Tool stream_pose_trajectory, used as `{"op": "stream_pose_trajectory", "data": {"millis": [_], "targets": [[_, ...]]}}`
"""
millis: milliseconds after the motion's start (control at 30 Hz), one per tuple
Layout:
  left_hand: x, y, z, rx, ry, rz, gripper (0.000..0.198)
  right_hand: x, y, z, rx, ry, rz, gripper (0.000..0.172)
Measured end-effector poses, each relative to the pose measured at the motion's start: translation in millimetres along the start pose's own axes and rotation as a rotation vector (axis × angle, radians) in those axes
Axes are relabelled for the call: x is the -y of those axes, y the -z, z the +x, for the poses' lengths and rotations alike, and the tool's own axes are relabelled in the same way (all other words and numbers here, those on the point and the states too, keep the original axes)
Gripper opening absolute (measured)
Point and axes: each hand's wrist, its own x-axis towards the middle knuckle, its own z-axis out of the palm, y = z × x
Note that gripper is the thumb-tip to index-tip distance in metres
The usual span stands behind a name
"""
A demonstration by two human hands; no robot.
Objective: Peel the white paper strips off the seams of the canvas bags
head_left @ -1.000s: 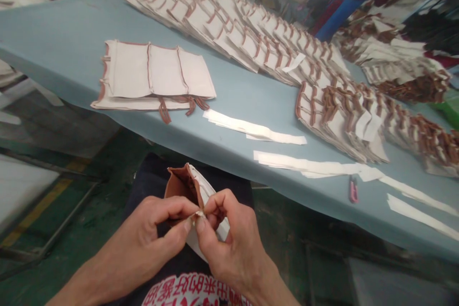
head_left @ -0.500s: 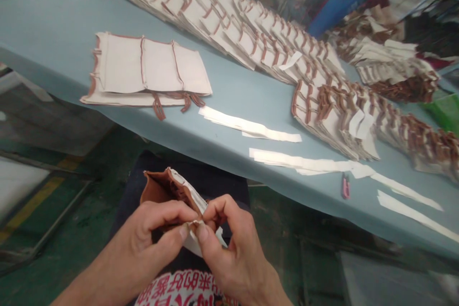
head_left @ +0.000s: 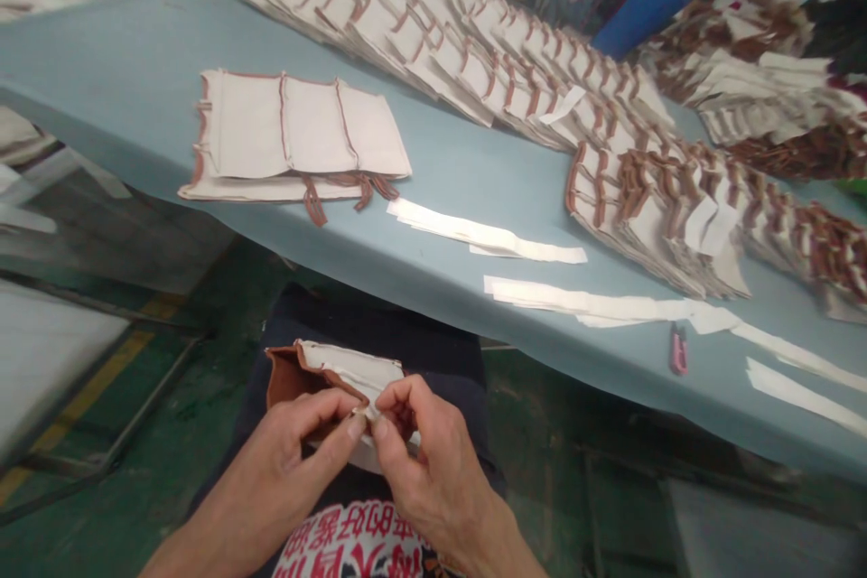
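Over my lap I hold a small pouch piece (head_left: 325, 368), cream fabric outside and brown inside. My left hand (head_left: 298, 452) pinches its near edge between thumb and forefinger. My right hand (head_left: 424, 456) pinches the same edge right beside it, fingertips almost touching those of the left. The piece lies nearly flat, its brown inside showing at the left end.
A blue-grey table (head_left: 122, 54) stands ahead. On it lie a short stack of cream pieces with brown trim (head_left: 291, 131), long overlapping rows of the same pieces (head_left: 515, 72), white paper strips (head_left: 488, 239) and a small pink cutter (head_left: 678, 349). A person in blue is at the far right.
The pouch piece has tipped down from nearly upright to almost flat in my hands. Both hands keep their pinch on its edge and sit slightly lower.
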Motion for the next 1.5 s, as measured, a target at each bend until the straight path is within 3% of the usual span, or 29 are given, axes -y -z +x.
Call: {"op": "stream_pose_trajectory", "data": {"millis": [133,267,467,733,933,1133,1300,1500], "targets": [[3.9,-2.9,-5.0,-0.099,0.034,0.007,0.03,-12.7,-3.9,-4.7,-0.023,0.077,-0.087,0.007],[8.2,-7.9,-3.5,-0.078,0.018,-0.019,0.036,-20.7,-9.3,-8.9,0.004,0.021,-0.045,0.016],[12.2,-12.4,-5.6,-0.159,0.073,-0.007,0.039,-17.1,-20.5,-10.0,0.004,-0.045,-0.011,0.013],[-4.3,3.9,-4.7,-0.212,0.047,-0.131,0.043,-20.8,-19.1,-3.7,-0.077,0.075,-0.006,0.013],[-31.8,16.3,1.6,-0.257,0.029,-0.213,0.046,-4.1,-21.6,0.1,-0.165,0.074,0.066,0.016],[-43.9,12.4,4.0,-0.33,-0.028,-0.116,0.036,23.5,-11.5,11.3,-0.375,0.183,-0.095,0.008],[-39.0,11.4,7.8,-0.319,-0.075,-0.03,0.032,35.5,-9.5,24.1,-0.328,0.164,-0.069,0.003],[-28.8,14.4,12.6,-0.301,-0.059,0.033,0.039,32.4,-15.2,31.8,-0.288,0.023,-0.027,0.005]]}}
